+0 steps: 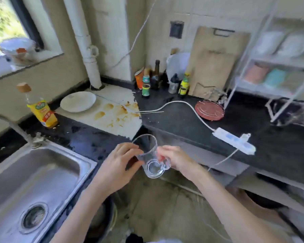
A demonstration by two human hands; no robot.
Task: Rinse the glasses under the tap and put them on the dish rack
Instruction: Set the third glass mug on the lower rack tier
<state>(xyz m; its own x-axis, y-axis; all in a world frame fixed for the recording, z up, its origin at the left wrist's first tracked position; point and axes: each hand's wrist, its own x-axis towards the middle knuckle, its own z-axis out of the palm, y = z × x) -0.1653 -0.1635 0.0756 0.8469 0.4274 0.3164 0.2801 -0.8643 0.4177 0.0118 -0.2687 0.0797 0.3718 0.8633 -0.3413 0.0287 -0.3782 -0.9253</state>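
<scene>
A clear glass mug (148, 155) with a handle is held in the air between the two counters, tilted with its mouth facing away from me. My right hand (174, 159) grips its handle. My left hand (118, 165) holds its side near the rim with curled fingers. The steel sink (33, 181) lies at the lower left, with the tap (11, 127) rising at its back edge; no water is visible. The white wire dish rack (277, 67) stands on the black counter at the far right. Another glass (300, 116) appears blurred beside the rack.
A yellow-labelled bottle (41, 109) and a white plate (78, 101) sit behind the sink. Sauce bottles (156, 81), a cutting board (216, 62), a red trivet (210, 110) and a white power strip (233, 142) with cable occupy the right counter. A dark pot (102, 221) stands on the floor.
</scene>
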